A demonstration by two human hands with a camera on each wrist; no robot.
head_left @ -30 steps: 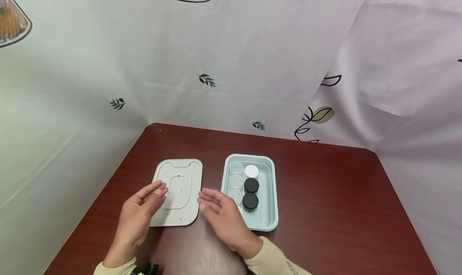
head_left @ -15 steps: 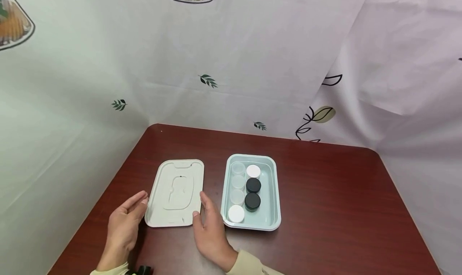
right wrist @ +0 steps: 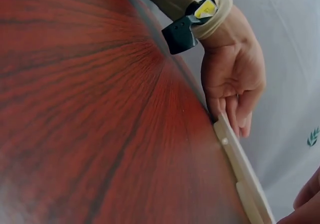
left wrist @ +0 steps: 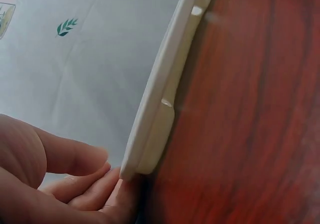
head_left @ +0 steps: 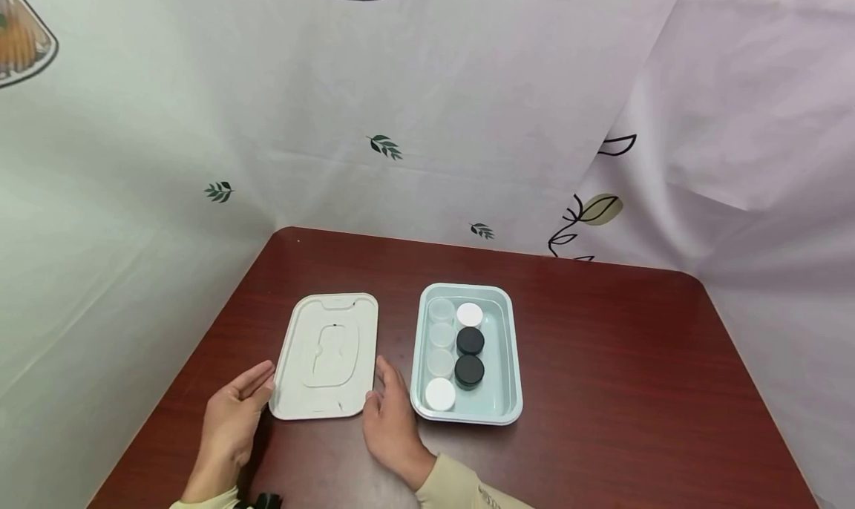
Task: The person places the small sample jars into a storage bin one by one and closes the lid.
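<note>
A flat, off-white rectangular lid (head_left: 334,390) with a raised outline lies on the table, left of a light blue tray (head_left: 504,412). My left hand (head_left: 230,420) is at the lid's lower left edge; in the left wrist view its fingertips (left wrist: 102,186) meet the lid's corner and the thumb stays apart above. Along the right edge, near the lower corner, my right hand (head_left: 394,427) has its fingers extended and its thumb spread. Inside the tray stand small round jars: several pale ones, including a white-capped jar (head_left: 440,395), and two black-capped ones, such as this jar (head_left: 470,372).
The dark red wooden table (head_left: 601,360) extends to the right of the tray. White cloth (head_left: 467,86) printed with leaves hangs behind it and at both sides. A dark band with a yellow label (right wrist: 205,8) shows on a wrist in the right wrist view.
Both hands have come down from above the lid to its two sides, the left one moving left and slightly down. Over the last half second they have barely moved. The white-capped jar is uncovered.
</note>
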